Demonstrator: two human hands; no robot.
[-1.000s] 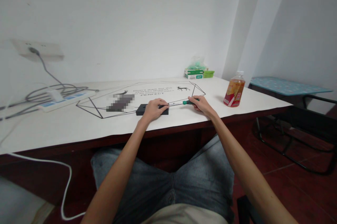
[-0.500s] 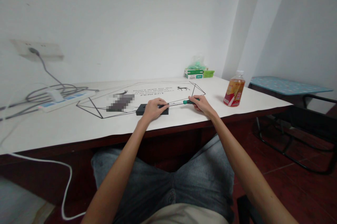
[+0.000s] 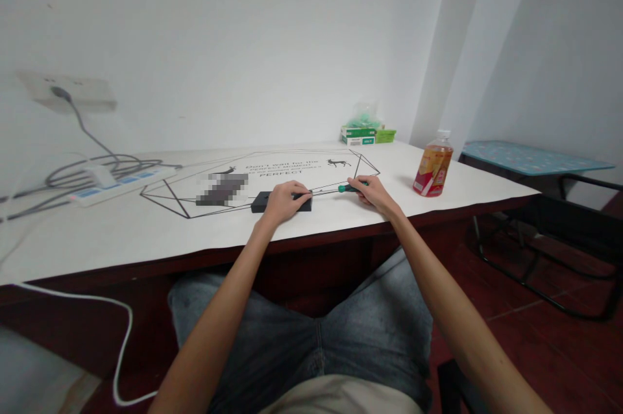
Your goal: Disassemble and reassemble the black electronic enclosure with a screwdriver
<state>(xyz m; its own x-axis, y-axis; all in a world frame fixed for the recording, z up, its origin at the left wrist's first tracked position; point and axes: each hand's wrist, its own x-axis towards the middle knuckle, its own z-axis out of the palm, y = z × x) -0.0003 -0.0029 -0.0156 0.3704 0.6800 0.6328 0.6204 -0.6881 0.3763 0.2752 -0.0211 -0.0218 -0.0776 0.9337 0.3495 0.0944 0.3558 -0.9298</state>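
Screwdriver (image 3: 342, 188): lying nearly level just above or on the table (image 3: 341, 219), its green handle in the right hand (image 3: 372, 192), its shaft pointing at the left hand (image 3: 285, 201).
Right hand: closing its fingers around the handle.
Left hand: curling over the black box (image 3: 260, 202); a dark bit is showing between thumb and fingers, and I cannot tell whether they are gripping it.
Black box: resting on the table near its front edge; the hand is covering its middle and hiding any contents.
Bottle (image 3: 432, 167): standing upright, capped, holding a reddish drink.
Plastic bag (image 3: 365, 119): sitting on small boxes (image 3: 358, 135), with something green showing inside.
Since the earlier frames: both hands, screwdriver and box are staying almost exactly in place.
Power strip (image 3: 127, 182): lying among cables (image 3: 63, 179) on the left, well apart from the hands.
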